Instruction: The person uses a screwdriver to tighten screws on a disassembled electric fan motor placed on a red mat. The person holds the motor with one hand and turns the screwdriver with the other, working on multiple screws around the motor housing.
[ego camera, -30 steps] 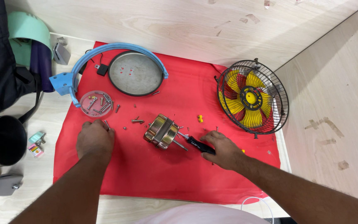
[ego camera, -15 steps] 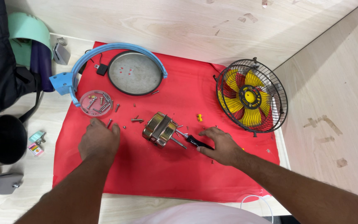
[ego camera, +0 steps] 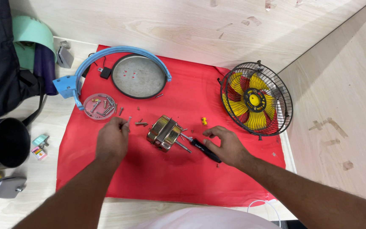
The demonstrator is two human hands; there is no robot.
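Observation:
A brass-coloured fan motor (ego camera: 164, 133) with a steel shaft lies in the middle of a red mat (ego camera: 170, 178). My left hand (ego camera: 112, 141) sits just left of it, pinching a small screw (ego camera: 129, 120) between thumb and fingertips. Two more screws (ego camera: 140, 123) lie between that hand and the motor. My right hand (ego camera: 227, 146) rests on the mat to the motor's right, over a black-handled screwdriver (ego camera: 203, 149) whose tip points at the motor; its fingers are loosely spread on the handle.
A black wire fan cage with yellow blades (ego camera: 255, 101) stands at the mat's right edge. A round grey plate (ego camera: 138, 76), a blue curved bracket (ego camera: 81, 72) and a clear dish of screws (ego camera: 99, 106) lie at the back left. A black cylinder (ego camera: 1, 142) stands off the mat.
My left hand has moved right, toward the motor, and now pinches a small screw. My right hand has stayed by the screwdriver.

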